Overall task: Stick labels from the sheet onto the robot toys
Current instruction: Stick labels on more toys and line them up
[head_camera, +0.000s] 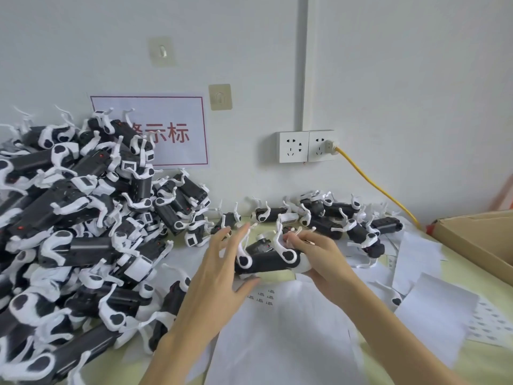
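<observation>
A black-and-white robot toy [265, 259] lies on its back between my hands, white legs pointing up. My right hand [319, 257] grips its right end, fingers curled round the body. My left hand [219, 270] is spread with straight fingers against the toy's left end, thumb under it. Below the toy lies the white label sheet [277, 329] with a few small printed labels [262, 297] left near its top. A big heap of the same toys [83, 232] fills the left side. A smaller row of toys [333, 220] lies along the wall behind my hands.
Loose white backing sheets [422, 309] are scattered on the pale yellow table [488, 365] at right. A brown cardboard box [477, 237] stands at the far right. A yellow cable [374, 184] runs from the wall socket [323, 147]. A red-framed paper sign [177, 129] hangs on the wall.
</observation>
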The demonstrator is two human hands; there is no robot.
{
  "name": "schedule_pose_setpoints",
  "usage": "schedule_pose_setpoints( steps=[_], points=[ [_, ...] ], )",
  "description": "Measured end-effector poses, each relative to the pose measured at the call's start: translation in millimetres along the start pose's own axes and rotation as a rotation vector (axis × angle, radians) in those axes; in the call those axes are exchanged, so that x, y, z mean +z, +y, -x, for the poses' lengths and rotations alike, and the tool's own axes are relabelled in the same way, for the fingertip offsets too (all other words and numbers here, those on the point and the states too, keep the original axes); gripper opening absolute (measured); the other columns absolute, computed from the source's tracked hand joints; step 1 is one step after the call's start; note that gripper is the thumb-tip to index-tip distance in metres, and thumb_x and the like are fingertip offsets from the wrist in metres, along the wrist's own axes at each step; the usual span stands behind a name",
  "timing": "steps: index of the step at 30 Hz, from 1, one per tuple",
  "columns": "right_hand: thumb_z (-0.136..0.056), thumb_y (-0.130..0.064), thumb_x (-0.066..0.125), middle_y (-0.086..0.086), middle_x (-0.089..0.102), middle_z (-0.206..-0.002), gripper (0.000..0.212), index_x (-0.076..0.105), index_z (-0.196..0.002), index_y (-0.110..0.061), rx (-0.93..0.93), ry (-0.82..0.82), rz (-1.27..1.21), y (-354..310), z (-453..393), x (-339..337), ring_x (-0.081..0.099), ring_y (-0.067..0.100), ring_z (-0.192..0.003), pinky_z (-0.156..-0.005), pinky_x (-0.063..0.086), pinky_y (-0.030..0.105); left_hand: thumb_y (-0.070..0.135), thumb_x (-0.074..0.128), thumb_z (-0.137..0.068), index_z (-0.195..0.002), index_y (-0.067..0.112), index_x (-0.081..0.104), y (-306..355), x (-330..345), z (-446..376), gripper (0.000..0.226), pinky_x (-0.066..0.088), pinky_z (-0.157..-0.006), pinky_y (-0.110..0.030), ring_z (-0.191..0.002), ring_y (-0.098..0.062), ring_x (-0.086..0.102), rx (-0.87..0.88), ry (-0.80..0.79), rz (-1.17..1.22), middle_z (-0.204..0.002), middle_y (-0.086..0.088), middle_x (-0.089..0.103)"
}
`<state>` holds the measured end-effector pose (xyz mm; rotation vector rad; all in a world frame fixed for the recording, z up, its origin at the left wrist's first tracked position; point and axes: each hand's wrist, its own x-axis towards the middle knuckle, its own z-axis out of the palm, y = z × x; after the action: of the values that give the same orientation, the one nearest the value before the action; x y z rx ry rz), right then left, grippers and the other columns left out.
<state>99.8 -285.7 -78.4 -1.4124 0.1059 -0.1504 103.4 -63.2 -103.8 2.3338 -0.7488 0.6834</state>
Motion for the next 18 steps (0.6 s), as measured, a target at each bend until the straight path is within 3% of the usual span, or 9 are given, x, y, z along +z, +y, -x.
schedule_pose_setpoints(
  steps=[3, 7, 9, 11, 13, 15, 18],
  points=[
    [-0.103, -0.019, 0.066, -0.003, 0.075, -0.088, 0.021, 0.069, -0.090, -0.003, 0.046, -0.144, -0.043, -3.0, 7.0, 1.7, 0.067, 0.011, -0.071, -0.059, 0.053, 0.022, 0.038, 0.081, -0.089, -0.153, 0.058, 0.029, 1.5, -1.0, -0.2, 0.085, 0.056, -0.094, -0.026, -0.130, -0.002, 0.054, 0.044, -0.014, 0.097, -0.150, 0.020, 0.041],
    [-0.103, -0.020, 0.064, 0.006, 0.071, -0.092, 0.029, 0.071, -0.109, 0.008, 0.144, -0.158, -0.120, -11.0, 11.2, 0.8, 0.067, 0.015, -0.074, -0.062, 0.057, 0.025, 0.033, 0.085, -0.087, -0.139, 0.060, 0.041, 4.1, -1.7, 1.1, 0.073, 0.039, -0.097, -0.007, -0.121, 0.000, 0.055, 0.011, -0.008, 0.281, -0.122, 0.029, 0.058],
    [-0.104, -0.036, 0.060, 0.012, 0.072, -0.105, 0.041, 0.070, -0.120, 0.001, 0.183, -0.233, -0.205, -15.8, 12.6, -4.4, 0.070, 0.021, -0.084, -0.074, 0.060, 0.031, 0.028, 0.086, -0.086, -0.128, 0.059, 0.044, 3.8, -0.3, -0.5, 0.068, 0.037, -0.093, -0.005, -0.117, -0.001, 0.054, -0.012, 0.032, 0.291, -0.119, 0.031, 0.058],
    [-0.102, -0.050, 0.061, 0.018, 0.071, -0.126, 0.058, 0.063, -0.133, -0.002, 0.172, -0.368, -0.159, -18.6, 14.2, -10.8, 0.072, 0.032, -0.109, -0.096, 0.059, 0.042, 0.022, 0.088, -0.085, -0.121, 0.058, 0.046, 1.9, 1.9, -1.2, 0.066, 0.037, -0.093, -0.007, -0.118, -0.005, 0.054, 0.003, 0.075, 0.281, -0.119, 0.028, 0.058],
    [-0.098, -0.047, 0.071, 0.022, 0.066, -0.136, 0.061, 0.059, -0.141, -0.005, 0.111, -0.468, -0.049, -16.4, 15.6, -12.4, 0.069, 0.039, -0.120, -0.104, 0.056, 0.046, 0.017, 0.090, -0.082, -0.124, 0.049, 0.052, 1.2, 3.7, -0.6, 0.066, 0.040, -0.096, -0.009, -0.121, -0.007, 0.055, 0.012, 0.121, 0.298, -0.123, 0.021, 0.054],
    [-0.095, -0.041, 0.076, 0.020, 0.067, -0.136, 0.058, 0.062, -0.139, -0.005, 0.069, -0.441, -0.024, -15.1, 15.4, -9.8, 0.070, 0.036, -0.119, -0.102, 0.057, 0.040, 0.016, 0.093, -0.079, -0.133, 0.043, 0.055, 1.2, 4.2, -2.7, 0.071, 0.046, -0.099, -0.014, -0.126, -0.007, 0.055, -0.005, 0.155, 0.363, -0.130, 0.010, 0.051],
    [-0.101, -0.045, 0.067, 0.014, 0.073, -0.128, 0.042, 0.076, -0.125, -0.011, 0.094, -0.416, -0.056, -20.1, 18.1, -6.3, 0.073, 0.029, -0.107, -0.087, 0.061, 0.032, 0.017, 0.093, -0.078, -0.143, 0.045, 0.051, 1.7, -1.6, -7.4, 0.082, 0.054, -0.098, -0.021, -0.125, -0.017, 0.059, 0.000, 0.161, 0.459, -0.142, 0.007, 0.043]
  ],
)
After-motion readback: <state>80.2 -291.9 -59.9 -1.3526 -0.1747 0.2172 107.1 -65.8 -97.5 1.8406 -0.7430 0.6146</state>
